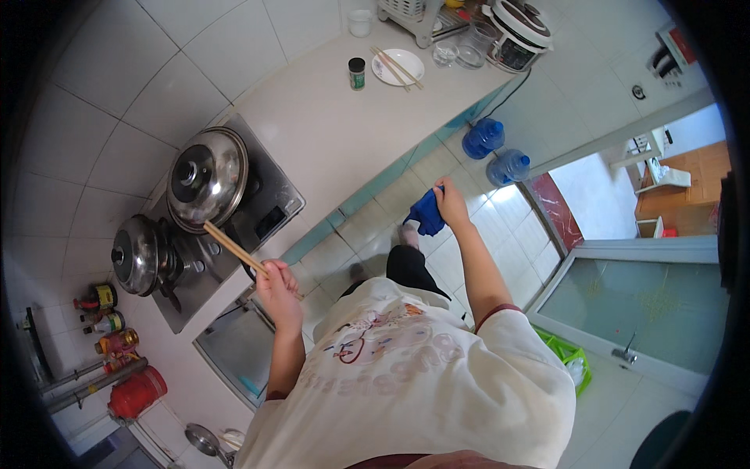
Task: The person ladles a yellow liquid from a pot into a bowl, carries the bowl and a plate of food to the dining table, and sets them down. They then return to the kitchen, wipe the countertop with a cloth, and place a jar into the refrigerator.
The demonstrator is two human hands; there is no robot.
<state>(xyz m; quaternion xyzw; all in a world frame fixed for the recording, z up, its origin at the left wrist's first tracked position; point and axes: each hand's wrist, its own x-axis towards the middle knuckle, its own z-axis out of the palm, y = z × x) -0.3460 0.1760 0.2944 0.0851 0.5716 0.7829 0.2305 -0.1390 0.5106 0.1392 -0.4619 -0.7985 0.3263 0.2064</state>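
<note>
My left hand (278, 293) grips a pair of wooden chopsticks (236, 249) that slant up toward the stove. Their tips overlap the lower rim of a large steel pot with a domed lid (218, 176); whether they touch it, I cannot tell. A blue cloth (429, 212) hangs bunched from my right hand (451, 204), out over the tiled floor. On the gas stove (263, 202), a smaller lidded steel pot (137, 258) stands beside the large one. Both lids have dark centres with knobs.
The counter (328, 138) holds a black-capped spice jar (357, 75), a white plate (384, 73) with chopsticks across it, and an electric cooker (518, 38). Two blue water jugs (484, 138) stand on the floor near a doorway. Sauce bottles (105, 296) and a red gas cylinder (136, 394) are at left.
</note>
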